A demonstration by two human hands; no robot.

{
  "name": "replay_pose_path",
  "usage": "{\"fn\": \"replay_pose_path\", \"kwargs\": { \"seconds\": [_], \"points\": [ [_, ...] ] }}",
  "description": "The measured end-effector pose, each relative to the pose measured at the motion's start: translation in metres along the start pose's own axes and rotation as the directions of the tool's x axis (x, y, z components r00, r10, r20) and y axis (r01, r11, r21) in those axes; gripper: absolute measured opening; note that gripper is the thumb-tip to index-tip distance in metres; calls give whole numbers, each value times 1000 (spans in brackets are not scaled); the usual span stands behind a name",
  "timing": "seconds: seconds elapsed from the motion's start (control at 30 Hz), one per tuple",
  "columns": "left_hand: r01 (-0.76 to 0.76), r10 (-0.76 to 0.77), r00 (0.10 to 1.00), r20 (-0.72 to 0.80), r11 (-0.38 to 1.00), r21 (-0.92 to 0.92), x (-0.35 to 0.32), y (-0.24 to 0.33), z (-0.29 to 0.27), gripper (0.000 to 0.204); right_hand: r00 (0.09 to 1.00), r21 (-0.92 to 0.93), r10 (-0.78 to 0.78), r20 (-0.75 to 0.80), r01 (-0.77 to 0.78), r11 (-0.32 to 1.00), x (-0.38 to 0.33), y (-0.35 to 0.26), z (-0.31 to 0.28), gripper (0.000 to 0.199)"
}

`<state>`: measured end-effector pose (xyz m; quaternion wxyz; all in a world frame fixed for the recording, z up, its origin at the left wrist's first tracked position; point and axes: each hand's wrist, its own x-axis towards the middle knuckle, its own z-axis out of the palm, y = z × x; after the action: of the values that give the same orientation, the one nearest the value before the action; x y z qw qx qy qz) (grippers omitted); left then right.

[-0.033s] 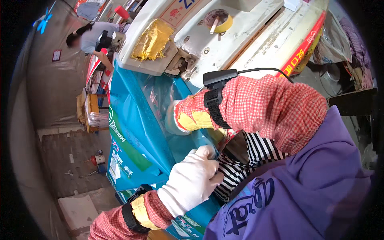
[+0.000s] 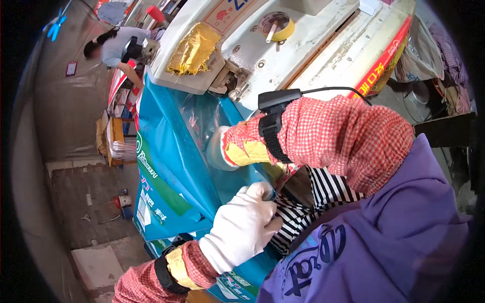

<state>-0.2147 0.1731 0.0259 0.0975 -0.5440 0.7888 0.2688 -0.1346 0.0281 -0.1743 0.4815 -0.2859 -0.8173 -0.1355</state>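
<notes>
The left hand (image 2: pixel 245 227), white-gloved, is curling closed on the near edge of the blue plastic bag (image 2: pixel 172 166), beside striped fabric (image 2: pixel 308 202). The right hand (image 2: pixel 220 149) is lying mostly behind its checked sleeve (image 2: pixel 343 136), so its grip is unclear. The glossy bag is hanging below the white machine (image 2: pixel 283 45), leaving little free room.

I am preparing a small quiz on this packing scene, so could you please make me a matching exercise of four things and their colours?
Things:
1. big plastic bag
2. left hand
3. tape roll
4. crumpled foil

Colours:
a. gold
b. blue
c. yellow
d. white glove

Pairs: 1-b, 2-d, 3-c, 4-a
</notes>
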Motion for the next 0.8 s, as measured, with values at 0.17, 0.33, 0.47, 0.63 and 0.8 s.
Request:
{"fn": "replay_pose_path", "kwargs": {
  "seconds": [0.17, 0.33, 0.47, 0.63, 0.8],
  "points": [
    [140, -128, 989, 72, 970, -201, -15, -19, 10, 22, 51, -359, 608, -792, -845, -397, 54, 12, 23, 16],
    [348, -314, 937, 153, 803, -484, -13, -19, 10, 25, -449, -108, 475, -757, -631, -768, 142, -38, 8, 19],
    [422, -392, 903, 174, 741, -521, -15, -19, 15, 30, -12, 6, 0, -1000, -464, -886, 111, -62, 20, 43],
    [191, -177, 980, 91, 966, -174, -11, -3, 25, 26, -506, 544, -238, -829, -636, -547, 148, -75, 49, 50],
    [-107, 99, 990, 104, 991, 75, 18, 4, 32, 17, -494, 500, -188, -849, -634, -590, 134, -46, 93, 31]
  ]
}}
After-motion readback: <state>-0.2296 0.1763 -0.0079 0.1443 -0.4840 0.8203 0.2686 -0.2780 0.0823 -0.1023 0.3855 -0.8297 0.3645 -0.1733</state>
